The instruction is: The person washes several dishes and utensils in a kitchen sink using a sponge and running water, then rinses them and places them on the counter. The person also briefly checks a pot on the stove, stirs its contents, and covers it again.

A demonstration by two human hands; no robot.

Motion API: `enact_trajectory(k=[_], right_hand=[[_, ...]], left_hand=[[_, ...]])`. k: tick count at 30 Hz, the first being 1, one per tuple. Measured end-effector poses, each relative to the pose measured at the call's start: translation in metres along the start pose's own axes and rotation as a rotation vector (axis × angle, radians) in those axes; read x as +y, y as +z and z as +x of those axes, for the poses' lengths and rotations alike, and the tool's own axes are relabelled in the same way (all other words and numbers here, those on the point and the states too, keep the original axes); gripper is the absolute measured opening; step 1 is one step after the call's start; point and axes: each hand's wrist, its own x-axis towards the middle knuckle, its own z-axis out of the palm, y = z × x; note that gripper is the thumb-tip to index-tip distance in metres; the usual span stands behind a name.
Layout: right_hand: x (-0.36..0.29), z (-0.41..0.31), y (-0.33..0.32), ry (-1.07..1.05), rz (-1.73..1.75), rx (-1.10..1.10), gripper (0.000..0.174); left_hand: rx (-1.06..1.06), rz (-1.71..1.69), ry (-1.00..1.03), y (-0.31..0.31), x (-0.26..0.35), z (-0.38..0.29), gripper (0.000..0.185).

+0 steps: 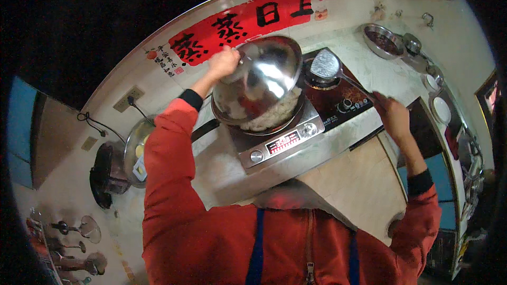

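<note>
My left hand (225, 63) grips the knob of a domed stainless-steel lid (266, 67), which is tilted over a frying pan (302, 114). Pale food, perhaps noodles, (273, 115) shows in the pan below the lid's near edge; the rest is hidden. The pan sits on an induction cooker (253, 162) with two knobs and a lit display. In my right hand (392, 114) is the handle of a metal wok spatula (325, 65). Its broad blade is up over the gas burner of a black glass hob (344, 95), to the right of the pan.
At the back right stands a steel bowl (383, 41) with dark contents, near smaller pots. White dishes (441, 110) lie at the right. On the left are a glass lid or bowl (136, 146) over yellowish pieces, a dark container (109, 166) and a plugged-in cord (136, 107). Utensils hang lower left.
</note>
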Motion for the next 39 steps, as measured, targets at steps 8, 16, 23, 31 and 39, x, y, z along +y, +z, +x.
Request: enact_trajectory(k=[8, 16, 23, 31, 39], right_hand=[[-0.120, 0.088, -0.035, -0.252, -0.288, -0.264, 0.012], [-0.190, 0.149, 0.015, -0.378, -0.609, -0.540, 0.022], [-0.121, 0.163, 0.101, 0.041, -0.077, -1.009, 0.027], [-0.141, 0.091, 0.148, 0.019, 0.108, -0.414, 0.027], [-0.179, 0.069, 0.093, -0.095, -0.106, -0.389, 0.015]], left_hand=[[0.087, -0.701, -0.430, -0.003, -0.073, -0.005, 0.049], [0.041, -1.266, -0.632, 0.001, -0.103, -0.045, 0.031], [-0.019, -1.600, -0.743, 0.014, -0.114, -0.060, 0.031], [0.069, -1.998, -0.877, 0.019, -0.119, -0.098, 0.033], [0.088, -2.119, -1.041, 0.028, -0.124, -0.144, 0.020]])
